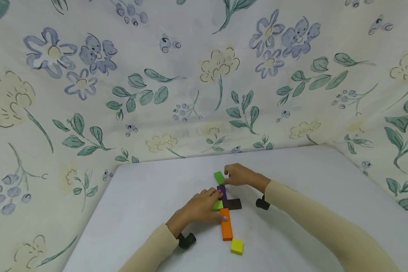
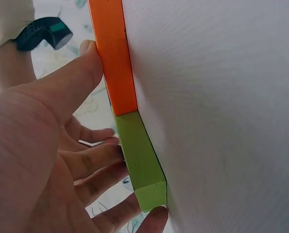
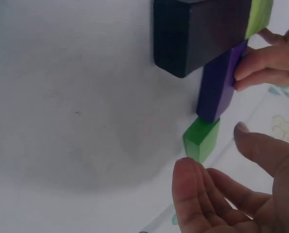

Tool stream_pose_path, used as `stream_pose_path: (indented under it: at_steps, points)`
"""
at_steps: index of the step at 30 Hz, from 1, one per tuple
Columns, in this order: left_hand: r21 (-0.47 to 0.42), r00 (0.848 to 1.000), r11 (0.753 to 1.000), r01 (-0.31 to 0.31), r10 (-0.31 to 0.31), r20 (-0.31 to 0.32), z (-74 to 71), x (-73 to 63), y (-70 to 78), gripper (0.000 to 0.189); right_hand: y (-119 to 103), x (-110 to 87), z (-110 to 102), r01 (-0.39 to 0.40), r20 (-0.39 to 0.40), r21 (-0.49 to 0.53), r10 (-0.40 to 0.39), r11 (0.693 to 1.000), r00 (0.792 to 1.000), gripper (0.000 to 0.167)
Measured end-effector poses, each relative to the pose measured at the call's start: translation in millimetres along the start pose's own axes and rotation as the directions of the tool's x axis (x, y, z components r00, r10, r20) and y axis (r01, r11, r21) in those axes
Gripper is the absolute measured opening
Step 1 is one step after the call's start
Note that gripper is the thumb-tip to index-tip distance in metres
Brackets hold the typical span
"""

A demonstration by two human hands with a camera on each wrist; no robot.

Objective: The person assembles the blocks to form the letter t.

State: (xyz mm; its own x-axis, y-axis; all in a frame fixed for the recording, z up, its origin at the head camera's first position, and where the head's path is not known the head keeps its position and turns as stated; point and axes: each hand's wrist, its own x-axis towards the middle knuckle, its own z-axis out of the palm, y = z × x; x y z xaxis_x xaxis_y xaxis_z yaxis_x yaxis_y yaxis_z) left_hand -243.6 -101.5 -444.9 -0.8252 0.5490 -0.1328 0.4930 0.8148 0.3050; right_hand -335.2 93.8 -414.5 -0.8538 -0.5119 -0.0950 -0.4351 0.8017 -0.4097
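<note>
My left hand (image 1: 202,206) lies over a row of flat blocks. Its thumb touches the orange block (image 1: 226,228), while its fingers rest along the light green block (image 2: 142,150) and the purple block (image 1: 221,192). My right hand (image 1: 241,175) is at the far end, by the bright green block (image 1: 219,177). In the right wrist view, that block (image 3: 201,138) meets the purple block's end at a slant. The right fingertips are close against it or touching, which I cannot tell; the thumb stands apart. A dark brown block (image 1: 232,204) lies crosswise beside the light green one.
A yellow square block (image 1: 237,246) lies apart, near the orange block's close end. The white table (image 1: 149,189) runs back to a floral cloth (image 1: 190,94) that hangs behind and at both sides. A black wrist camera (image 1: 187,240) sits under each wrist.
</note>
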Motion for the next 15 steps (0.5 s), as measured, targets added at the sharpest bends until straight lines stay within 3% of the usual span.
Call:
stream_pose_path:
  at_steps: [6, 15]
  points:
    - [0.012, 1.0, 1.0, 0.009, -0.009, 0.0, 7.1, -3.7, -4.5, 0.09, -5.9, 15.5, 14.4, -0.056, 0.032, -0.028, 0.056, 0.998, 0.998, 0.045]
    - [0.022, 0.999, 0.999, -0.032, 0.032, -0.019, 4.5, -0.5, -3.2, 0.087, -25.9, 19.2, 5.0, -0.198, 0.048, -0.053, 0.2, 0.979, 0.979, 0.043]
